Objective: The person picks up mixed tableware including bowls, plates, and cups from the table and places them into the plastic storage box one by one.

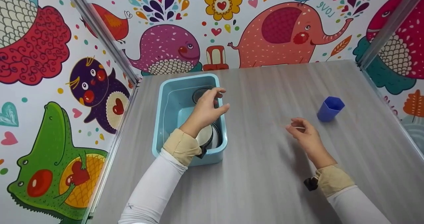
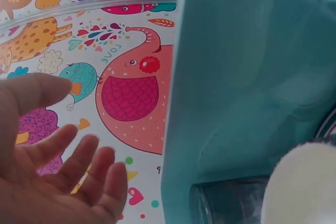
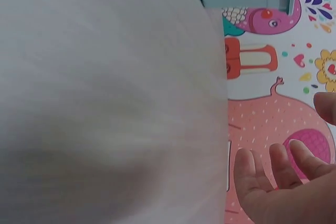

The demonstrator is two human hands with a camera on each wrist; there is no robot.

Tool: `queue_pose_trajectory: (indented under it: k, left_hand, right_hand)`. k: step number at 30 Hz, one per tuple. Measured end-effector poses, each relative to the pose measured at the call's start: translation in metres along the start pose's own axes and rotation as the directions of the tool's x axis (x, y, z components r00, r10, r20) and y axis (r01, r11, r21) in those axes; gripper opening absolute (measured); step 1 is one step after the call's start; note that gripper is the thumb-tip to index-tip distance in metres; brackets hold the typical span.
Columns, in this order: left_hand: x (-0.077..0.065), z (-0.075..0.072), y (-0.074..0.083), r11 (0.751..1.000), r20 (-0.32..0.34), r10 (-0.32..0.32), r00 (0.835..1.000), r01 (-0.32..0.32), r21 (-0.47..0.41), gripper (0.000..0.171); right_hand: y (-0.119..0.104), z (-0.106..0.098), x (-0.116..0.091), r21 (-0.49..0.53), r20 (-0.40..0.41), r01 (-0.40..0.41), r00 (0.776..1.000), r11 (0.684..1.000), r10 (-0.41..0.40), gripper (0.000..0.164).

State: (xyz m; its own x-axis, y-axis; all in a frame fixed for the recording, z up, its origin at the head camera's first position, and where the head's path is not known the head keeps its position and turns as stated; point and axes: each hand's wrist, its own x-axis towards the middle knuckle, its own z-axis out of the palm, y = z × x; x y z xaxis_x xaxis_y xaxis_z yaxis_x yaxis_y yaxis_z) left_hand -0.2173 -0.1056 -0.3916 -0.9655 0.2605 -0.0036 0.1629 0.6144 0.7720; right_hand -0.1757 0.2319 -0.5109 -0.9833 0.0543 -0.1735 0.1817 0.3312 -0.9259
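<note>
My left hand [image 1: 206, 111] hovers over a light blue plastic bin [image 1: 158, 118], its fingers spread and loosely bent, holding nothing. Inside the bin lie a round cream-topped thing [image 1: 204, 137] with a dark rim and a dark-rimmed round thing [image 1: 197, 94], both partly covered by the hand and wrist. The left wrist view shows a see-through glass-like cylinder [image 2: 233, 200] beside the cream thing [image 2: 304, 190]. Over the table at the right is my right hand [image 1: 307, 139], fingers relaxed with no object among them. A blue six-sided cup [image 1: 330, 109] stands upright just beyond it.
A grey wood-grain table [image 1: 258, 171] spreads under both hands. Walls with cartoon animals [image 1: 275, 35] close it in at the back and sides. Metal posts [image 1: 102, 35] rise at the back corners.
</note>
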Motion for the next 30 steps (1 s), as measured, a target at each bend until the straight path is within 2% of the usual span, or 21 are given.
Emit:
queue_pose_trajectory:
  k: [9,18,25,30]
  left_hand:
    - [-0.006,0.005,0.002,1.0,0.024,0.013,1.0,-0.013,0.002,0.051]
    - [-0.012,0.015,0.003,1.0,0.042,0.027,0.999,-0.026,-0.009,0.051]
    - [-0.015,0.022,0.004,0.999,0.068,0.032,0.997,-0.032,-0.006,0.051]
    - [-0.017,0.026,0.005,0.999,0.074,0.034,0.997,-0.034,0.0,0.05]
  right_hand:
    - [0.001,-0.017,0.004,-0.011,-0.071,-0.025,0.997,1.0,0.024,0.061]
    - [0.006,-0.037,0.011,-0.04,-0.159,-0.059,0.986,0.997,0.052,0.072]
    - [0.009,-0.053,0.02,-0.051,-0.258,-0.081,0.964,0.995,0.065,0.073]
    - [0.014,-0.064,0.027,-0.069,-0.318,-0.13,0.943,0.989,0.102,0.077]
